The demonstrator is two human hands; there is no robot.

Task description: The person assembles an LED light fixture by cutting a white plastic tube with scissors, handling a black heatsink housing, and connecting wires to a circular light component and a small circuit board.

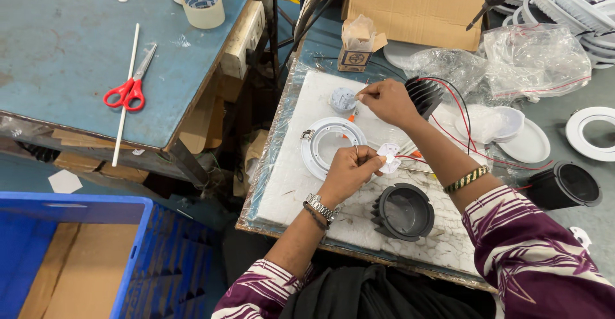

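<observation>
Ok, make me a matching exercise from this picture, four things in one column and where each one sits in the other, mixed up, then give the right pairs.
Things:
1. red-handled scissors
2. roll of tape
3. white ring housing
4. small white disc with wires

Places:
A. flat on the white pad, just beyond the left hand
B. pinched in the left hand's fingertips
C. far edge of the blue table
D. middle of the blue table, beside a white rod

Pairs: 1-D, 2-C, 3-A, 4-B
</observation>
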